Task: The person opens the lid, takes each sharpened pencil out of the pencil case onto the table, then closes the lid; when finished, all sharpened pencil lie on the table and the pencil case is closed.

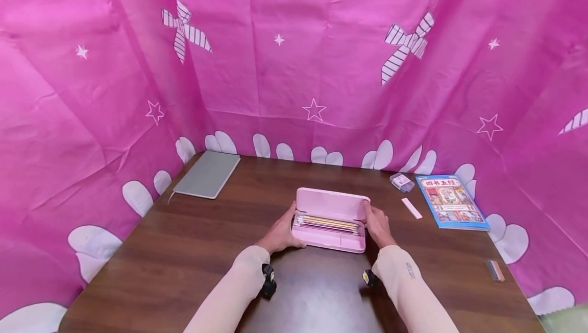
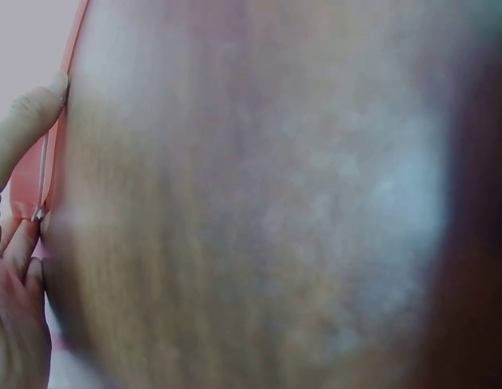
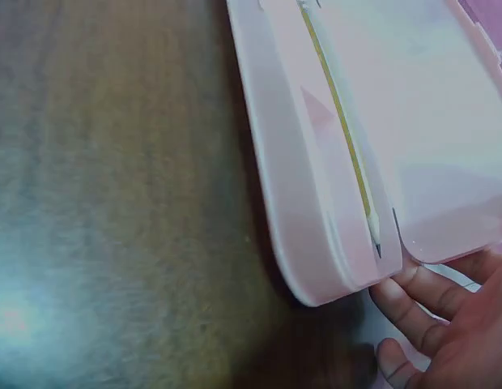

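Note:
A pink pencil case [image 1: 329,243] stands with its lid [image 1: 332,204] raised, in the middle of the table in the head view. Several pencils [image 1: 327,223] lie lengthwise inside it, and one pencil [image 3: 344,134] shows its sharpened tip in the right wrist view. My left hand [image 1: 281,233] grips the case's left end, thumb [image 2: 32,113] along the front edge. On the other end, my right hand [image 1: 377,223] holds the case by the lid's right side, its fingers [image 3: 413,304] at the hinge corner. Whether the case touches the table, I cannot tell.
A grey notebook [image 1: 207,173] lies at the back left. Toward the right are a blue-bordered book [image 1: 452,201], a small clear-and-purple item [image 1: 401,182], a pink-white strip [image 1: 411,208] and a small eraser-like block [image 1: 495,270]. Pink curtains [image 1: 285,77] surround the brown table [image 1: 184,251].

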Available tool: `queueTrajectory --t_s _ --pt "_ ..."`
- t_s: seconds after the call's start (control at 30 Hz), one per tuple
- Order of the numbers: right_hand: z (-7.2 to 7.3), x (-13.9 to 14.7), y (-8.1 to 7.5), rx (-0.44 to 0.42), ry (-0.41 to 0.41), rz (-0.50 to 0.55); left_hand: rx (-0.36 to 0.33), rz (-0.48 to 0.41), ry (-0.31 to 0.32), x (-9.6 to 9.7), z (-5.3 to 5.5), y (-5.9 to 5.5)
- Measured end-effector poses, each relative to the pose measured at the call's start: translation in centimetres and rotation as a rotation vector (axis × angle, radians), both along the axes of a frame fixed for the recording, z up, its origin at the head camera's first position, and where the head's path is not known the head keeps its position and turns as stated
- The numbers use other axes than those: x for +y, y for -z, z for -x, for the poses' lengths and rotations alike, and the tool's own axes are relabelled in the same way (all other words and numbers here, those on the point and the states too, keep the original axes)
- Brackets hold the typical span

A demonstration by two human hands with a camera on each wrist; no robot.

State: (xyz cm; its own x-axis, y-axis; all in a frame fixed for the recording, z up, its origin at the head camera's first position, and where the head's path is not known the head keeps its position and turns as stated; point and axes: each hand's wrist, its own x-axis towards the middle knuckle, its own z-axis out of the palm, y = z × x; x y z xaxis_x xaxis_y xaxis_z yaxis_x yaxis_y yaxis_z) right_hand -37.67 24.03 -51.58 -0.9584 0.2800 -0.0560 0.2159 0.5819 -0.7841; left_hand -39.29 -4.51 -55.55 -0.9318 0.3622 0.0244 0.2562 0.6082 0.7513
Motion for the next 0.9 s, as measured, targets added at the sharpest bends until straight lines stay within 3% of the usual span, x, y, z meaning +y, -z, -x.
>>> queueTrajectory --t_s 0.27,0.43,0.53,0.67,0.73,0.9 --pt "0.9 0.6 -0.2 -0.056 0.037 0.010 -0.006 0.005 0.022 0.1 -0.2 -0.3" --pt "0.9 0.9 -0.4 -0.090 0.018 0.150 0.015 0.008 0.014 0.1 0.0 0.1" --pt "0.3 1.3 -0.2 -0.052 0.053 0.177 0.018 0.018 0.008 0.4 -0.1 0.3" --pt "-0.7 1.8 0.2 0.070 0.106 0.047 0.007 0.040 0.007 0.7 -0.2 0.3" --pt "-1.2 1.9 0.4 0.111 0.042 -0.026 0.008 0.044 0.004 0.7 -0.2 0.2" --pt "-1.9 1.8 0.5 0.116 -0.232 -0.101 0.019 0.039 -0.011 0.7 -0.1 0.1"
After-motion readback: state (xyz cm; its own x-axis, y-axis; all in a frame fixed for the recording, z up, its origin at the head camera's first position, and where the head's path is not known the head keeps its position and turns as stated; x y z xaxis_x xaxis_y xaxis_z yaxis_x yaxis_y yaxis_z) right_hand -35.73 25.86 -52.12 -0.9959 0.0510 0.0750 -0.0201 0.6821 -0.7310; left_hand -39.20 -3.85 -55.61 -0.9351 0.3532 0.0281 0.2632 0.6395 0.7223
